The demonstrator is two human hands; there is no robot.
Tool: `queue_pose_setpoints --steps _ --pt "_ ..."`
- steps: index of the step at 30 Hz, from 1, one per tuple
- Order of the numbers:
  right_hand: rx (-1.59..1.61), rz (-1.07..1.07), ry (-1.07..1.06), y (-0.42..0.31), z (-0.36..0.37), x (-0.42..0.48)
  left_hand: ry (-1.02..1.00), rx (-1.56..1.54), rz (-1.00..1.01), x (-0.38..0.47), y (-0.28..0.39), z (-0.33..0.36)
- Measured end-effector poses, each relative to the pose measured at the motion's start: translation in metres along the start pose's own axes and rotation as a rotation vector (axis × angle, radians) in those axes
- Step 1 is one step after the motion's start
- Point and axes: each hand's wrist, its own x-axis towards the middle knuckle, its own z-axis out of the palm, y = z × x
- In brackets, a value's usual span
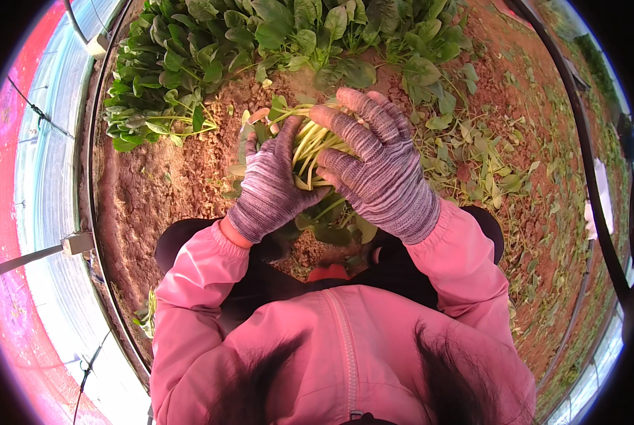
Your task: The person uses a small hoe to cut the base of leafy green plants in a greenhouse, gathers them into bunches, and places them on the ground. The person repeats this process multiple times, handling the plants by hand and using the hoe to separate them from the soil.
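Between my two hands is a bunch of leafy greens, its pale green stems (317,144) bundled and facing up toward me. My left hand (272,178), in a striped knit glove with bare fingertips, curls around the bunch's left side. On the right side, my gloved right hand (381,159) wraps the stems, fingers spread over them and thumb beneath. The bunch's broad leaves (333,231) hang below my hands, above the soil; part of them is hidden by the gloves.
Dense rows of growing spinach-like plants (296,32) stand ahead. A few cut plants (189,125) lie at front left. Loose leaves (487,164) litter the reddish soil (152,186) on the right. Clear plastic sheeting (51,175) and a dark hose (89,159) run along the left.
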Motion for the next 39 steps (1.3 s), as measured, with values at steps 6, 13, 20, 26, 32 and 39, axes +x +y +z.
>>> queue_pose_setpoints --steps 6,13,20,26,32,39 --pt "0.557 0.273 0.088 0.003 -0.022 -0.003 0.043 -0.023 0.069 -0.004 -0.002 0.000" --pt "-0.261 0.592 0.243 0.085 -0.069 -0.016 0.051 -0.177 -0.002 -0.006 0.000 -0.013" --pt "0.582 0.764 -0.200 0.029 -0.037 -0.020 0.087 -0.151 0.003 -0.005 0.000 -0.008" --pt "0.011 0.401 -0.051 0.008 -0.012 -0.013 0.079 0.099 0.005 -0.003 -0.003 -0.004" --pt "0.746 0.590 0.039 0.018 -0.028 -0.015 0.067 -0.042 -0.024 -0.005 -0.009 -0.003" --pt "-0.011 0.720 -0.185 0.073 -0.062 -0.020 -0.063 -0.487 0.008 -0.015 -0.018 -0.011"
